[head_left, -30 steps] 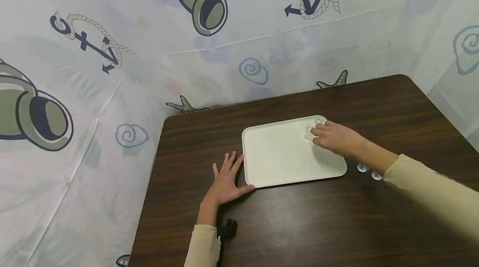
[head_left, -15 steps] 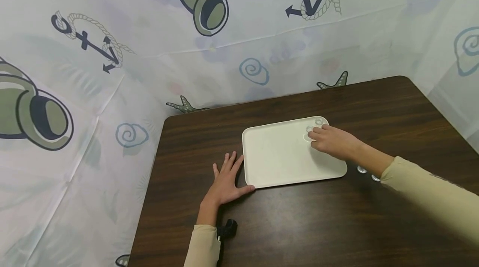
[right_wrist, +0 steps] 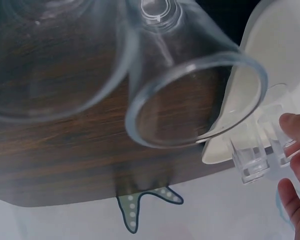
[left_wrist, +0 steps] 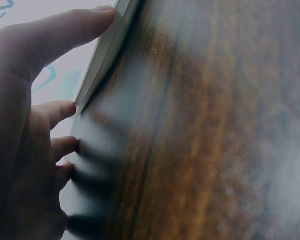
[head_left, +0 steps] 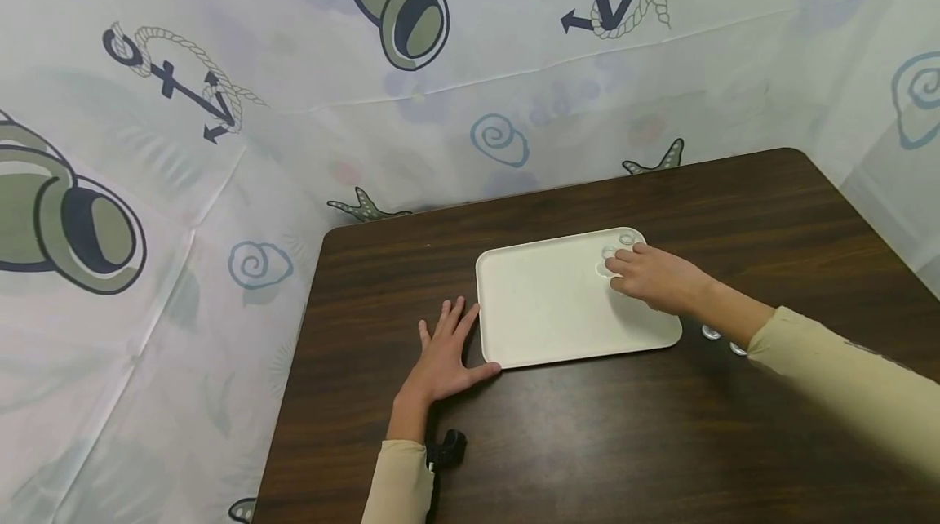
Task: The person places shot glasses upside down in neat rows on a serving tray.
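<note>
A cream tray (head_left: 543, 304) lies on the dark wood table. My left hand (head_left: 441, 365) rests spread at its left end, thumb and forefinger against the rim; the left wrist view shows the thumb (left_wrist: 65, 32) along the tray's edge. My right hand (head_left: 654, 275) is over the tray's right part, its fingers curled. In the right wrist view, the thumb and fingers pinch a small clear shot glass (right_wrist: 274, 131). Another shot glass (right_wrist: 247, 155) stands beside it, near the tray's far corner. In the head view the fingers partly cover the little group of glasses.
Two more clear glasses (head_left: 710, 332) stand on the table under the right forearm, right of the tray; they loom large in the right wrist view, one glass (right_wrist: 195, 100) in front of the tray. A patterned cloth (head_left: 441, 132) hangs behind the table's back edge.
My right hand has shifted slightly left and toward me over the tray, then stayed there. More of the far glass shows now. The left hand and the tray have not moved.
</note>
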Motion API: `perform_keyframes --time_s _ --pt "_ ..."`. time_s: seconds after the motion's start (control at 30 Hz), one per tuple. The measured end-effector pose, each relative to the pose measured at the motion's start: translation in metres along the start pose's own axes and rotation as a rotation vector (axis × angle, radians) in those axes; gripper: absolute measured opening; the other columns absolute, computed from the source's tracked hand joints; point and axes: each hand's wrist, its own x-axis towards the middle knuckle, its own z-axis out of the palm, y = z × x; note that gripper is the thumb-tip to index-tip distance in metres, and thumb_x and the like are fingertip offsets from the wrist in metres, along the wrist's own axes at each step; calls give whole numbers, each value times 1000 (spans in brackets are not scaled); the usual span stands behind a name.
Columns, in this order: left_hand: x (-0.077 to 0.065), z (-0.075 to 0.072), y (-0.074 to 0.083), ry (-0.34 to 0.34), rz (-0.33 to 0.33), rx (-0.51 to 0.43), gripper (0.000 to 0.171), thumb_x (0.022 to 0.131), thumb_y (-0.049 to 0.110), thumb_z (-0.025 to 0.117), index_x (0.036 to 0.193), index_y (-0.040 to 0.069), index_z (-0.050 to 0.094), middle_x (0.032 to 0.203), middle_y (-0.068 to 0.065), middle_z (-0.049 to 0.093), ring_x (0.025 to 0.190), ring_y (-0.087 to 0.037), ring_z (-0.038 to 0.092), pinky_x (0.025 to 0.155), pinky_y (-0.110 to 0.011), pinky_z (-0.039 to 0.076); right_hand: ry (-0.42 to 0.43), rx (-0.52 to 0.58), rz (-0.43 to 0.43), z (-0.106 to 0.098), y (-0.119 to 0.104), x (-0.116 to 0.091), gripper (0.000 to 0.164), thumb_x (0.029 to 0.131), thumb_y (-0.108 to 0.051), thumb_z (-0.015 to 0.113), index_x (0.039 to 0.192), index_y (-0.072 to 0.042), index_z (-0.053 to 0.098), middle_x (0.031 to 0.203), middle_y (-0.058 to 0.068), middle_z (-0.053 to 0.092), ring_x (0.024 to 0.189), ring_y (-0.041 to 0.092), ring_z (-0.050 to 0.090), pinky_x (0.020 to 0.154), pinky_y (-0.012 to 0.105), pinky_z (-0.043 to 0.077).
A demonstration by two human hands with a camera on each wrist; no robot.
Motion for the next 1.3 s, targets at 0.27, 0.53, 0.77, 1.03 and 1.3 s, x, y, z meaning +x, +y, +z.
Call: perform_keyframes --time_s 0.27,0.53,0.77,1.03,1.3 --pt "0 -1 1 -6 -3 -6 103 77 79 57 159 30 18 164 -6 10 150 -27 1 109 -69 -3 9 24 16 -3 0 -2 18 77 -2 78 89 -9 66 98 7 60 87 25 54 71 38 45" --pt "-1 -1 1 -11 -2 -6 103 77 78 59 159 30 18 164 -7 11 150 -28 1 109 -69 -3 95 79 71 -12 8 -8 34 82 -20 78 114 -10 69 111 9 63 98 27 60 72 40 50" --pt "1 -1 2 -12 -1 5 103 77 77 60 159 29 19 164 -6 11 150 -29 3 109 -70 -2 231 247 247 -30 24 -25 43 83 -21 77 123 -13 66 110 4 61 87 20 60 72 41 50" --pt "1 -3 3 -22 -6 8 103 77 78 58 159 30 18 164 -6 10 150 -29 2 109 -70 -2 195 386 498 -46 33 -59 55 85 -18 76 136 -15 57 120 2 56 69 12 55 57 35 46" --pt "1 -1 2 -11 -4 9 104 77 79 57 159 29 19 164 -7 11 150 -29 3 108 -70 -2 81 517 611 -38 33 -107 55 89 -1 68 140 -9 52 118 6 56 79 14 58 54 29 42"
